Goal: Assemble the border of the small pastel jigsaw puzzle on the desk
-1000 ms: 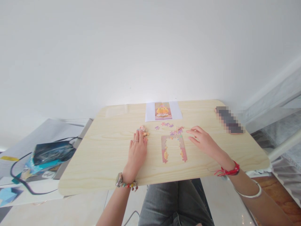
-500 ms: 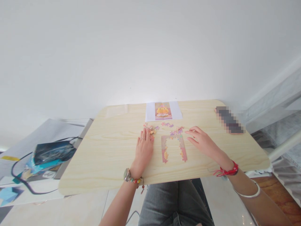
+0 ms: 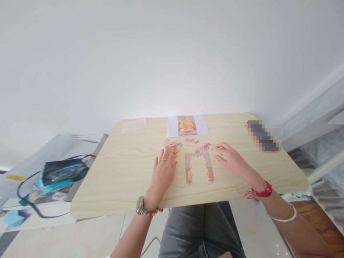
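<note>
My left hand lies palm down with its fingers spread, fingertips on a heap of small jigsaw pieces. Right of the heap, a partly joined jigsaw border forms a top and two sides, with its near side open. My right hand hovers or rests just right of that border, thumb and fingers apart, and I see nothing between them. By its fingertips is a small cluster of pink and purple pieces. A short row of loose pieces sits farther back.
A white sheet with a printed pumpkin-like picture lies at the table's back edge against the wall. A clear plastic sheet is at the back left. One blurred dark object lies at the right. Bags and papers crowd beside the table's left edge.
My left hand has turned slightly and its thumb has spread outward, showing more of the heap. My right hand stays nearly where it was. The view has shifted a little.
</note>
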Tool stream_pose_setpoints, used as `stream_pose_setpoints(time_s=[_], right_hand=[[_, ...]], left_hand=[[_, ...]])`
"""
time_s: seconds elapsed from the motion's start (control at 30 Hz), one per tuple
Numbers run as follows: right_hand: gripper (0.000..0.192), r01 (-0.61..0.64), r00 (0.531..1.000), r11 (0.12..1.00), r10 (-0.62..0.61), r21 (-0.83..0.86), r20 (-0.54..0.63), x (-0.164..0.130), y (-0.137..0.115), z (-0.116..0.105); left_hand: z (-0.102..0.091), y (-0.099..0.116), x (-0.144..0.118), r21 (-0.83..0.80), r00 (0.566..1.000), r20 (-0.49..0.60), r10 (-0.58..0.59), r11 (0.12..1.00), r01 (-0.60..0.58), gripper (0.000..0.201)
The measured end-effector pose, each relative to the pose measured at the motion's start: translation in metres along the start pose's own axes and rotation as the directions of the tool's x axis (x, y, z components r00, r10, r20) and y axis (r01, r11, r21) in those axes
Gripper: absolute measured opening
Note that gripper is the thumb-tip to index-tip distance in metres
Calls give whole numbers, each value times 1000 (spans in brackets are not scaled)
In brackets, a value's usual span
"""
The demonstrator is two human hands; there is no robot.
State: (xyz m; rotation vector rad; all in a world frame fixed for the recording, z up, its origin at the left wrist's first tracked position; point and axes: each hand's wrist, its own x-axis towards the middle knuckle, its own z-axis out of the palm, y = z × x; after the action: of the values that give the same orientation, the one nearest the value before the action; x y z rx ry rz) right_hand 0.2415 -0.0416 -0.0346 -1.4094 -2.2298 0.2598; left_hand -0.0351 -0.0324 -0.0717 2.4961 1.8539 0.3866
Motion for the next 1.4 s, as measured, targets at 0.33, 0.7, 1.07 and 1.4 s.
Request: stream_pose_setpoints(time_s=[0.33,0.7,1.07,1.4], right_hand=[[22,-11,999,999,13,-40,53,15,16,6],[12,-14,999,999,12,49,36,38,54,27],[16,-79,993,997,79,0,93,27,65,26],[17,-89,996,996,89,-8,9,20,60,19]], left_hand=[[-15,16,-17,4,988,-150,34,999,-34,49],[-3,29,-32,-90,960,-229,161,978,-186,36],[1,14,-50,-31,955,-263,138,988,-151,34],[17,9,-50,30,971,-236,-30,999,38,46]])
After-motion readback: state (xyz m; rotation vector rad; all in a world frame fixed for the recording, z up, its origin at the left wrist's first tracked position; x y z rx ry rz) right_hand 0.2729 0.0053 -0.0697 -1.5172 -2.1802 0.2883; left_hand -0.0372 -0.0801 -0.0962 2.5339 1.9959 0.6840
